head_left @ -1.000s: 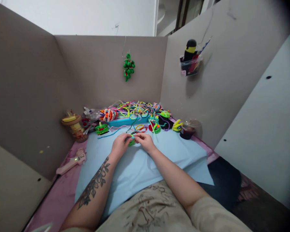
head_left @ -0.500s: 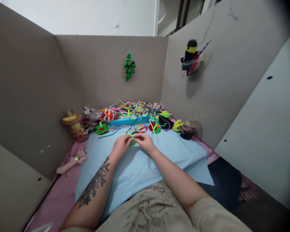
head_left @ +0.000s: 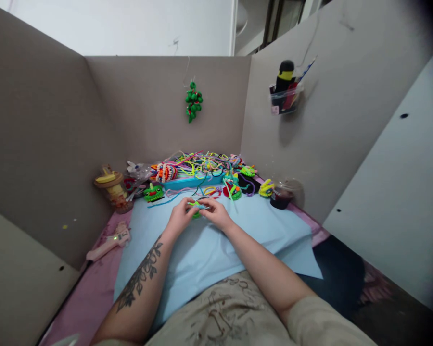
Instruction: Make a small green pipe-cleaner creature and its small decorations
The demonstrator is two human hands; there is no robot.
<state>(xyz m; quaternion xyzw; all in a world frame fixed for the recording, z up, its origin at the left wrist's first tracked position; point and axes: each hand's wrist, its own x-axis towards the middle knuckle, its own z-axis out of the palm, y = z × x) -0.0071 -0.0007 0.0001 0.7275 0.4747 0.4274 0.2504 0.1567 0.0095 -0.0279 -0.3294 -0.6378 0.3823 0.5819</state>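
Three grey panels enclose a surface spread with pink cloth and, over it, a pale blue sheet. Above the sheet, the left hand and right hand pinch a small green-and-blue piece between close-set fingertips. A blue tray heaped with bright fuzzy stems sits near the back. A clear holder hangs at the right; its pink label and the pale marks on the dark cup are too small to read.

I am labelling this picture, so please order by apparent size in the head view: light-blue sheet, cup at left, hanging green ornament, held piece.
Light-blue sheet
Cup at left
Hanging green ornament
Held piece, partly hidden
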